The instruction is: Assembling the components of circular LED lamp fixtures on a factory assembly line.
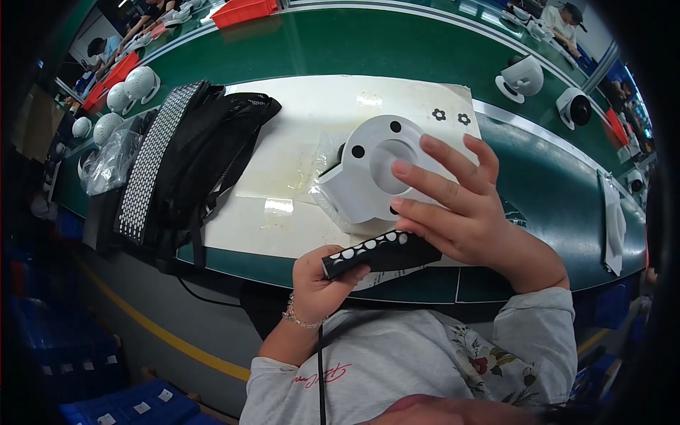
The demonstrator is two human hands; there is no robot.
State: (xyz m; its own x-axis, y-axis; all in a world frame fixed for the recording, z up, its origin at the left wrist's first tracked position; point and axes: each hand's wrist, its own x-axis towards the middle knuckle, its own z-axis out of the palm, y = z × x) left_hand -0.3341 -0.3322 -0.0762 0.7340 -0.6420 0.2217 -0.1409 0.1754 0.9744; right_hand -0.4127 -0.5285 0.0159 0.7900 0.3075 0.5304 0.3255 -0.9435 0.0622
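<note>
My left hand [320,280] grips a narrow black strip [379,253] that carries a row of round white dots. It holds the strip just above the near edge of the table. My right hand [460,205] hovers over the strip's far end with fingers spread, its fingertips at the strip and in front of a white round plastic housing [368,168]. The housing lies on a white mat [312,113] on clear plastic film and has a round central recess and small black holes.
A stack of black sheets [191,159] with rows of white dots lies on the left of the green table [368,49]. White dome-shaped devices [523,76] stand at the back right and far left. Red bins [244,10] and other people sit further back. Two small black flower-shaped pieces [450,116] lie on the mat.
</note>
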